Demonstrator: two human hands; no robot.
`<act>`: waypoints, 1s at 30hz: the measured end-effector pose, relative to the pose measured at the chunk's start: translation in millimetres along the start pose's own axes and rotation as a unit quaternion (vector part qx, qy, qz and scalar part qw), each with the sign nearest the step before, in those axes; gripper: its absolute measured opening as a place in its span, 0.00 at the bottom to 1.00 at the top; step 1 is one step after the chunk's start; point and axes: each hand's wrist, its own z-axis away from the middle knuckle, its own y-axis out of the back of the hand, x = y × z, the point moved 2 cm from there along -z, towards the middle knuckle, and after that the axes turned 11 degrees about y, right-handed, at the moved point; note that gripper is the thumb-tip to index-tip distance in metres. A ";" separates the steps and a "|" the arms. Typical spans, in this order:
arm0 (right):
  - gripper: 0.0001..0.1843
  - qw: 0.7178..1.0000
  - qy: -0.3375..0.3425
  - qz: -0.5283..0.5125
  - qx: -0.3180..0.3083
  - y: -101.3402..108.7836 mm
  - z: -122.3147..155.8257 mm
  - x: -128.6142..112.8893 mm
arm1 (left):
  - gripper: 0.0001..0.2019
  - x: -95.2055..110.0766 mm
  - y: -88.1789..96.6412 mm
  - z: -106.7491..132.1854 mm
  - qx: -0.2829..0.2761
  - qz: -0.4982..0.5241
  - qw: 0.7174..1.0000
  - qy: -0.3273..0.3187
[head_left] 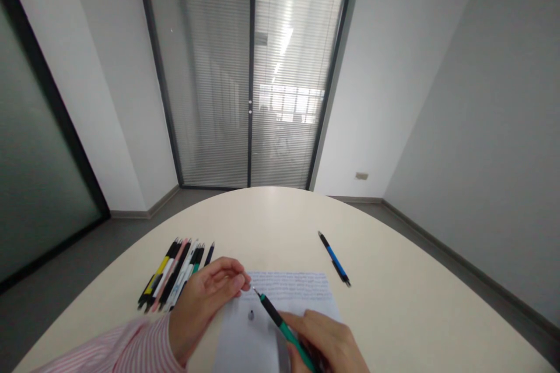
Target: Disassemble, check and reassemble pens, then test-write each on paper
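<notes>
My right hand [326, 341] is closed around a green-and-black pen [280, 320], whose metal tip points up and left. Just beyond that tip, my left hand [214, 291] has its thumb and fingers pinched together, and whatever they hold is too small to make out. Both hands are over a white sheet of paper [297, 290] with lines of handwriting across its upper part. A small dark grey thing [251, 315] shows on the paper between the hands; I cannot tell its kind.
Several pens [175, 274] lie side by side at the left, partly behind my left hand. A blue-and-black pen [333, 258] rests alone at the right. The pale table [271, 215] has a rounded far edge, with a glazed partition [249, 81] behind it.
</notes>
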 end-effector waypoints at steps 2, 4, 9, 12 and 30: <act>0.14 1.000 0.002 -0.004 0.002 0.3 -0.9 0.1 | 0.14 0.8 0.1 1.2 0.001 0.000 1.000 -0.007; 0.14 1.000 0.008 -0.003 0.003 0.7 -1.9 -0.4 | 0.13 1.5 0.2 2.1 -0.003 -0.008 1.000 -0.011; 0.14 1.000 0.013 -0.002 0.013 2.4 -2.4 -2.4 | 0.12 3.2 -0.7 2.0 -0.013 -0.041 0.999 -0.013; 0.14 1.000 0.016 0.003 -0.003 1.4 -0.7 -2.4 | 0.12 3.9 -2.8 2.7 -0.034 -0.051 0.998 -0.001; 0.15 1.000 0.016 0.020 0.002 -0.6 -0.6 -0.5 | 0.22 -7.4 -3.5 6.2 -0.072 -0.267 0.952 -0.129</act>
